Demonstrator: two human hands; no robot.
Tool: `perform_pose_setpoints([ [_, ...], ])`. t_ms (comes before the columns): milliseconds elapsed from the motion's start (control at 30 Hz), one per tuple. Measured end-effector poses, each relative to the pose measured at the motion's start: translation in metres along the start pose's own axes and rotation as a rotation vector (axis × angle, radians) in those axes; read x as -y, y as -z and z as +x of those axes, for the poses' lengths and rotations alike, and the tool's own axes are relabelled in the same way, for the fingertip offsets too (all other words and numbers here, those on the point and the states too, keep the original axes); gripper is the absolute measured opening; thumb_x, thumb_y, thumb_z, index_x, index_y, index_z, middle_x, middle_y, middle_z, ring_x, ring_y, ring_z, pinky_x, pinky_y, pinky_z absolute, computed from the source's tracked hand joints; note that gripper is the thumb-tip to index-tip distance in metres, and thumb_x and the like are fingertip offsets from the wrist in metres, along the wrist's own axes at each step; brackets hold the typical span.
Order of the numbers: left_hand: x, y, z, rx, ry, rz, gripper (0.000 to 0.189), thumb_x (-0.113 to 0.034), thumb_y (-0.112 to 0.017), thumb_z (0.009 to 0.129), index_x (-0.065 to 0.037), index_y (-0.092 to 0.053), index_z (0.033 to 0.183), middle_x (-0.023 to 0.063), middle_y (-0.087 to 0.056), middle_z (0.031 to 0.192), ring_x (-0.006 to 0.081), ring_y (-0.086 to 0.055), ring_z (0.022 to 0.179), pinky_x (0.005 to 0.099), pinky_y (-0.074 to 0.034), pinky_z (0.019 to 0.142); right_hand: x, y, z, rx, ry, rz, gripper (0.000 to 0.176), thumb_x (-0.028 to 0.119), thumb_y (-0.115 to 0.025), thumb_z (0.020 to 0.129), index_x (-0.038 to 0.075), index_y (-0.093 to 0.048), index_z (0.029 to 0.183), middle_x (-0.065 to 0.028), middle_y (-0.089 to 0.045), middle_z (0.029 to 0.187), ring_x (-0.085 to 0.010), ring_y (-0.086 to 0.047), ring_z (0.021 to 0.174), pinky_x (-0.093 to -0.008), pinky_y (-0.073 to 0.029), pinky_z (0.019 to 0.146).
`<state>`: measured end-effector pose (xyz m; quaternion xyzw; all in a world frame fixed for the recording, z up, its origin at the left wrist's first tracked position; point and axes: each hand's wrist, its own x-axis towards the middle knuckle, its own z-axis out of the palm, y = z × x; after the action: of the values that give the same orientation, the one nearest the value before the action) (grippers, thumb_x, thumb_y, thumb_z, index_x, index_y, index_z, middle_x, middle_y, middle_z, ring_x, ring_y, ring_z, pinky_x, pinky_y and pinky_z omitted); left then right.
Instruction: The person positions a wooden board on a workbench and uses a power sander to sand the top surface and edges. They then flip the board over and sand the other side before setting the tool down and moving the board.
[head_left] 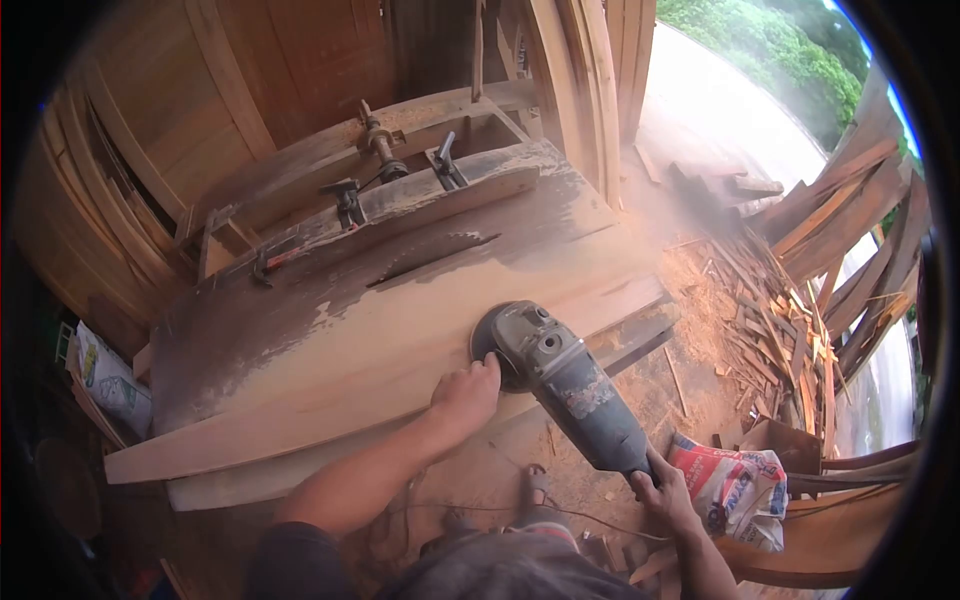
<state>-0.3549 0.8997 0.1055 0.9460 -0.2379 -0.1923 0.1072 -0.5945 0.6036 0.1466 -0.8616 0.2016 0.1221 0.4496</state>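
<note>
A large, worn angle grinder [585, 395] lies tilted over a long, pale wooden board [300, 425], its round disc at the board's near edge. My left hand [466, 398] is closed at the grinder's head, beside the disc; the side handle under my fingers is mostly hidden. My right hand [668, 492] wraps round the grinder's rear handle. The board lies along the front of a dusty wooden saw table [250, 310]. Beyond it, a circular saw blade [435, 258] sticks up through the tabletop.
Clamps [345, 203] hold a wooden fence [430, 215] behind the blade. Wood scraps [775, 330] and shavings are heaped at the right. A red and white sack [735, 485] lies near my right hand. A cord [600, 518] crosses the floor. Planks [590, 90] stand at the back.
</note>
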Motion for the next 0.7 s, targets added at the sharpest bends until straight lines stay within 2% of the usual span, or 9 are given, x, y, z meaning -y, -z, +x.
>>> perform_pose_setpoints([
  [33, -0.020, 0.001, 0.021, -0.032, -0.045, 0.007, 0.042, -0.011, -0.059, 0.095, 0.008, -0.052, 0.133, 0.0262, -0.074, 0.108, 0.0433, -0.076, 0.098, 0.0538, -0.061, 0.086, -0.013, 0.016, 0.007, -0.034, -0.003, 0.021, 0.067, 0.023, -0.065, 0.096, 0.009, -0.048, 0.159, -0.0261, -0.075, 0.101, -0.0287, -0.077, 0.096, -0.0393, -0.056, 0.092],
  [100, -0.060, 0.003, 0.058, -0.093, -0.139, 0.019, 0.024, -0.006, -0.053, 0.097, 0.005, -0.056, 0.118, 0.0276, -0.074, 0.103, 0.0436, -0.076, 0.095, 0.0535, -0.063, 0.081, -0.041, 0.049, 0.022, -0.076, -0.035, 0.065, 0.067, 0.026, -0.065, 0.097, 0.011, -0.047, 0.160, -0.0178, -0.073, 0.087, -0.0209, -0.073, 0.081, -0.0368, -0.057, 0.082],
  [200, -0.114, 0.008, 0.121, -0.066, -0.202, 0.042, 0.023, -0.005, -0.055, 0.096, 0.005, -0.056, 0.117, 0.0274, -0.074, 0.104, 0.0435, -0.076, 0.096, 0.0530, -0.063, 0.082, -0.060, 0.098, 0.045, -0.126, -0.049, 0.093, 0.069, 0.029, -0.065, 0.098, 0.013, -0.045, 0.162, -0.0112, -0.069, 0.081, -0.0148, -0.067, 0.073, -0.0344, -0.057, 0.074],
  [433, -0.219, 0.018, 0.240, -0.016, -0.255, 0.116, 0.026, -0.006, -0.056, 0.097, 0.001, -0.057, 0.122, 0.0251, -0.075, 0.112, 0.0419, -0.075, 0.105, 0.0508, -0.061, 0.091, -0.115, 0.173, 0.089, -0.236, -0.086, 0.262, 0.069, 0.029, -0.067, 0.099, 0.013, -0.044, 0.163, -0.0074, -0.068, 0.092, -0.0119, -0.063, 0.073, -0.0315, -0.057, 0.071],
  [467, -0.227, 0.021, 0.244, 0.012, -0.240, 0.129, 0.026, -0.006, -0.056, 0.097, 0.001, -0.057, 0.123, 0.0247, -0.075, 0.113, 0.0416, -0.075, 0.105, 0.0505, -0.061, 0.091, -0.115, 0.177, 0.087, -0.235, -0.141, 0.265, 0.070, 0.029, -0.068, 0.099, 0.011, -0.044, 0.162, -0.0143, -0.074, 0.103, -0.0184, -0.072, 0.085, -0.0337, -0.058, 0.080],
  [567, -0.227, 0.026, 0.231, 0.039, -0.202, 0.166, 0.029, -0.009, -0.059, 0.097, -0.001, -0.057, 0.125, 0.0242, -0.075, 0.113, 0.0414, -0.075, 0.105, 0.0513, -0.060, 0.092, -0.111, 0.167, 0.077, -0.240, -0.081, 0.178, 0.072, 0.032, -0.070, 0.098, 0.008, -0.043, 0.162, -0.0261, -0.075, 0.119, -0.0326, -0.077, 0.104, -0.0392, -0.057, 0.093],
  [600, -0.216, 0.023, 0.224, 0.035, -0.179, 0.184, 0.031, -0.012, -0.060, 0.096, -0.001, -0.057, 0.125, 0.0249, -0.075, 0.112, 0.0424, -0.075, 0.104, 0.0526, -0.060, 0.091, -0.100, 0.164, 0.072, -0.217, -0.093, 0.134, 0.073, 0.035, -0.069, 0.099, 0.008, -0.042, 0.161, -0.0344, -0.068, 0.128, -0.0432, -0.069, 0.121, -0.0436, -0.052, 0.103],
  [633, -0.204, 0.021, 0.217, 0.026, -0.160, 0.203, 0.033, -0.014, -0.062, 0.096, -0.001, -0.057, 0.125, 0.0257, -0.075, 0.111, 0.0433, -0.075, 0.102, 0.0539, -0.059, 0.090, -0.100, 0.154, 0.071, -0.242, -0.011, 0.036, 0.074, 0.041, -0.068, 0.099, 0.013, -0.042, 0.162, -0.0345, -0.070, 0.119, -0.0472, -0.070, 0.113, -0.0471, -0.054, 0.100],
  [700, -0.175, 0.015, 0.204, 0.021, -0.127, 0.188, 0.043, -0.028, -0.067, 0.096, -0.001, -0.054, 0.127, 0.0284, -0.074, 0.105, 0.0481, -0.073, 0.097, 0.0595, -0.057, 0.088, -0.076, 0.152, 0.064, -0.131, -0.103, 0.041, 0.074, 0.045, -0.067, 0.099, 0.019, -0.041, 0.163, -0.0333, -0.072, 0.108, -0.0486, -0.071, 0.106, -0.0496, -0.056, 0.095],
])
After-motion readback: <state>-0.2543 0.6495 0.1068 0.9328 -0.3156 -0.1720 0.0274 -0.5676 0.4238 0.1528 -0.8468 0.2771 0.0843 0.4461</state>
